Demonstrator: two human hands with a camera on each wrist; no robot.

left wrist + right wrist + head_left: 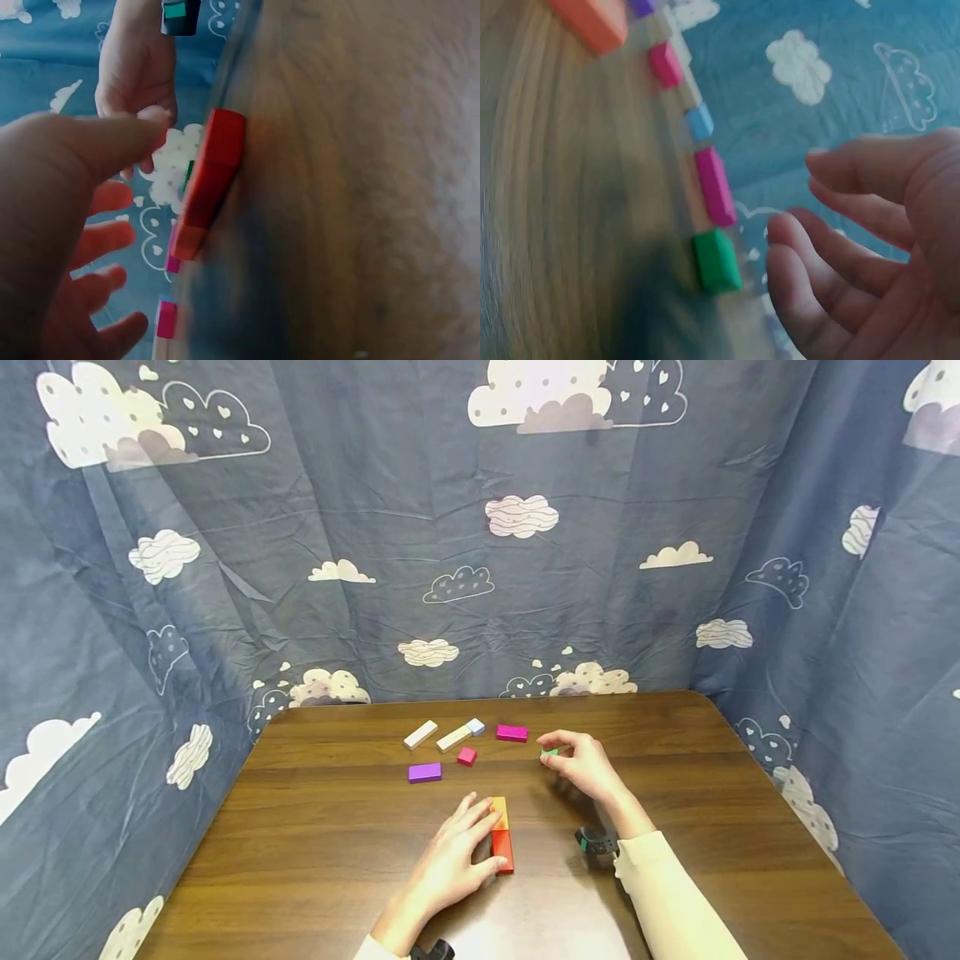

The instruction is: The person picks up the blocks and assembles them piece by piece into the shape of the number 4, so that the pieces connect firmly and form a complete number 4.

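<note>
My left hand hovers beside a red block and an orange block that lie end to end. Its fingers are spread, and in the left wrist view the thumb appears close to the red block; whether they touch I cannot tell. Over a small green block hangs my right hand, fingers loosely bent. A gap shows between that hand and the green block in the right wrist view. Left of the green block lies a magenta block.
Farther back on the wooden table lie a purple block, a small crimson cube, a white block, a cream block and a light blue cube. A cloud-patterned curtain surrounds the table's back and sides.
</note>
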